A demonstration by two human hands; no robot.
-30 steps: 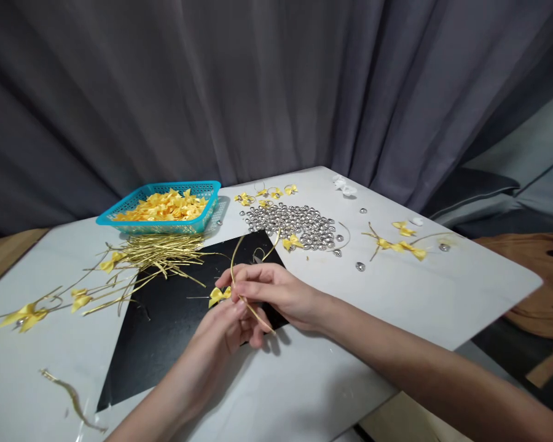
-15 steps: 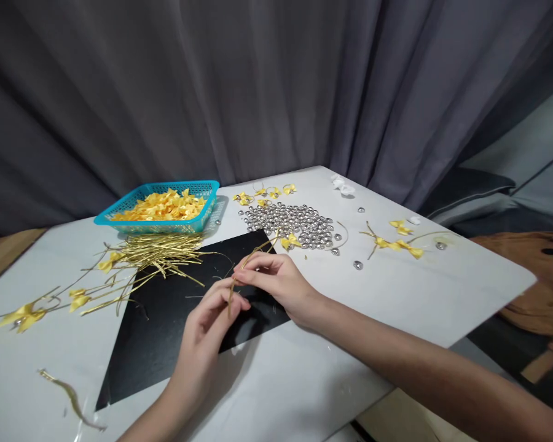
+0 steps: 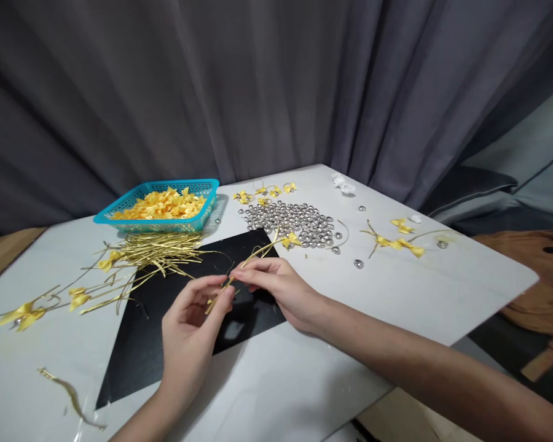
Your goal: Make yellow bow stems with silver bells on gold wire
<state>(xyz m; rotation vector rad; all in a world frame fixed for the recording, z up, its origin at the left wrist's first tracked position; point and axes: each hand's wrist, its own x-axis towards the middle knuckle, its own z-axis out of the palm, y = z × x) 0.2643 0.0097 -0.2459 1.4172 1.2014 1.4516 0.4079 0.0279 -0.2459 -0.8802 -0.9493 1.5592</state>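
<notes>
My left hand (image 3: 188,325) and my right hand (image 3: 276,285) meet over a black sheet (image 3: 175,319) on the white table (image 3: 396,294). Both pinch a thin gold wire tie (image 3: 251,258) that runs up and to the right from my fingertips. A small yellow ribbon bow, mostly hidden, sits between my left fingers. The fingers of both hands are pressed together on the wire.
A teal basket (image 3: 159,209) of yellow bows stands at the back left, a heap of gold wire ties (image 3: 161,252) in front of it. A pile of silver beads (image 3: 295,224) lies behind my hands. Finished bows (image 3: 396,242) lie right and far left. A grey curtain hangs behind.
My left hand has moved left and turned palm up. The wire has swung from a tall loop to a low slant toward the beads. The bow is now mostly hidden.
</notes>
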